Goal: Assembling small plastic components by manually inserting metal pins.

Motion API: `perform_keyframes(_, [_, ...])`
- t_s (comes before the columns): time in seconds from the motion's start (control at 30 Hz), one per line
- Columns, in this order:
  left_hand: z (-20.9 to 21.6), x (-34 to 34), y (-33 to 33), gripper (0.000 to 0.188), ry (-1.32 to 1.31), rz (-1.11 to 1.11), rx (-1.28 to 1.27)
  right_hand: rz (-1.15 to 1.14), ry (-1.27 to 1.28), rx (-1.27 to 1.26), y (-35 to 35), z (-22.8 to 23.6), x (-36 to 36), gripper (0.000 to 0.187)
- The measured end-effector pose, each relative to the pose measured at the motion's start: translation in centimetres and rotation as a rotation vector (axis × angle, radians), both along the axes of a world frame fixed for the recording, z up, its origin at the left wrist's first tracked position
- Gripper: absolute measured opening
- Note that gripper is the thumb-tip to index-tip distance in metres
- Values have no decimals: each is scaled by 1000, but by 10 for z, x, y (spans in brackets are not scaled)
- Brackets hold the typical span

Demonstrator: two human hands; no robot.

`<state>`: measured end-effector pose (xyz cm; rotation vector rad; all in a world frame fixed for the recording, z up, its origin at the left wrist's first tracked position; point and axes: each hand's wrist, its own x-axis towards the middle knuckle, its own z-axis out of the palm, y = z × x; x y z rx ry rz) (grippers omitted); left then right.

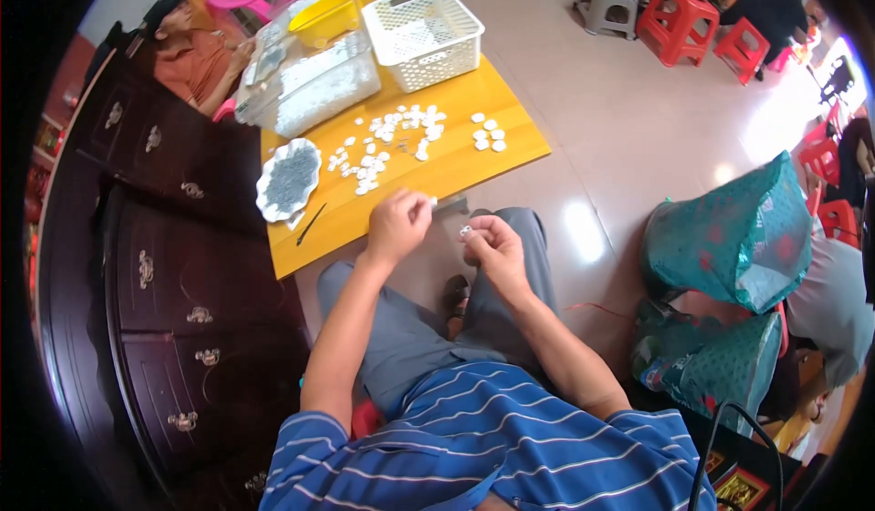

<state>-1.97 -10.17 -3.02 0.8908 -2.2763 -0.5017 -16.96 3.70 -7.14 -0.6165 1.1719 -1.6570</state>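
- Two small white parts sit at the fingertips, one per hand, both out in front of the body and near the close edge of the yellow desk [510,123]
- Left hand [399,227]: its grip looks pinched nearly to nothing on a small white piece [433,202], which shows at the fingertips on the side facing the other hand
- Right hand [495,247]: thumb and finger are drawn together on a white looped piece [467,231], held above the lap, over the inner side of the right thigh
- Between the two: the looped piece lies to the right of the left grip and a little closer to the body, with a narrow gap and nothing standing in it; both are too small to tell a long axis
- Left hand is the nearer to the loose white pieces [422,154] scattered mid-desk; beyond the right hand, towards the desk's right edge, lies a separate group of six white pieces [497,134]
- To the left lie a thin black tool [311,225] and a scalloped white dish [265,187] of grey bits [292,175]
- Farther back, a clear bin [324,101] of white pieces stands beside a white perforated basket [437,64]
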Motion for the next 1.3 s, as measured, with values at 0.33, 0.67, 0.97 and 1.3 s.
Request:
perform_keyframes(0.33, [2, -9, 102, 9, -143, -353, -11, -2, -397, -66, -7, -13, 21, 11])
perform_keyframes(0.67, [4, -12, 117, 8, 17, -243, 244, 35, -514, -26, -5, -10, 18, 10])
perform_keyframes(0.97, [12, -11, 108, 10, -33, -339, 230, 72, -541, -10, -6, -9, 15, 13])
perform_keyframes(1.3, [-42, 0, 126, 11, 319, -149, 619, 27, -528, 6, -6, -9, 23, 10])
